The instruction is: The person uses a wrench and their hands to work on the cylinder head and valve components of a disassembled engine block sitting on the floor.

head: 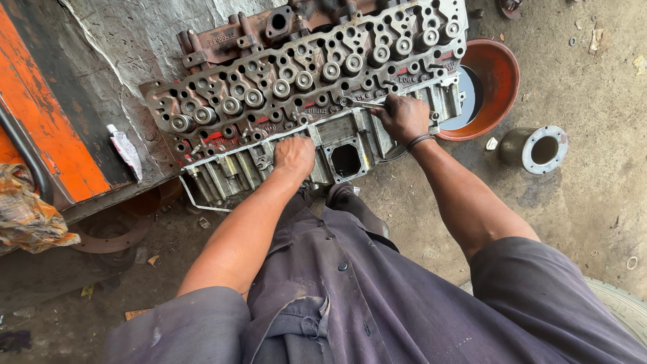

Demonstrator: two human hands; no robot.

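A long rusty engine cylinder head (303, 81) with several round valve springs lies on the ground in front of me. My left hand (294, 156) is closed in a fist and rests on the near edge of the head, beside a square opening (346, 160). My right hand (403, 116) grips a metal wrench (364, 103) whose end sits on a bolt on top of the head. What the left fist holds, if anything, is hidden.
An orange basin (495, 74) of dark liquid stands right of the head. A grey flanged pipe piece (536, 148) lies further right. An orange metal body (47, 114) and crumpled cloth (27, 216) are at left, a small tube (127, 152) near them. The floor is dirty concrete.
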